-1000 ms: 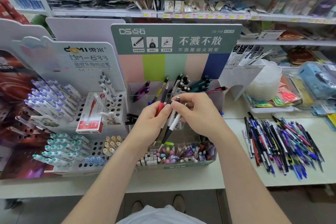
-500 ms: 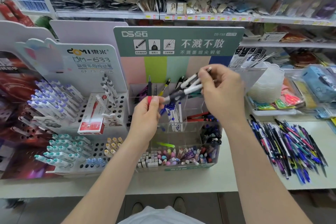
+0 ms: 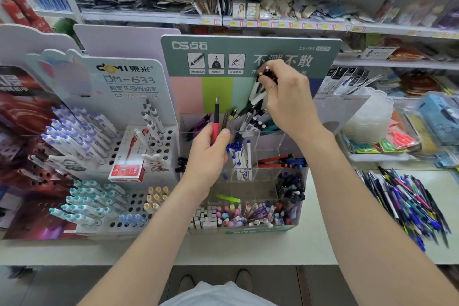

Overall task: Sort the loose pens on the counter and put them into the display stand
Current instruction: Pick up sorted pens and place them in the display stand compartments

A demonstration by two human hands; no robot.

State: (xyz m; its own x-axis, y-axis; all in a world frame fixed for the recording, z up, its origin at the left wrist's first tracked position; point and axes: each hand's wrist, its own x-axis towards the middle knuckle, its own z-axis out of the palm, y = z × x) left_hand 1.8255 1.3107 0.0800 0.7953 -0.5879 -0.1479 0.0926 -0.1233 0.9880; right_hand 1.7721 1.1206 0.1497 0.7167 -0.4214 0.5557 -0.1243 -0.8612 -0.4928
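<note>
A: A red pen [image 3: 215, 126] and a dark pen [image 3: 225, 120] beside it are gripped upright in the left hand [image 3: 208, 156], fingers curled round the barrels, in front of the clear display stand [image 3: 269, 138].
B: And a small bunch of black-and-white pens [image 3: 255, 97] is pinched in the right hand [image 3: 288, 104], tips pointed down over the stand's back row, where similar pens are stood.
A: The pile of loose pens [image 3: 407, 204] is seen well to the right on the counter [image 3: 323, 243].

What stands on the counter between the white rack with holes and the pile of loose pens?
The clear display stand, its compartments partly filled, as the head view shows.
</note>
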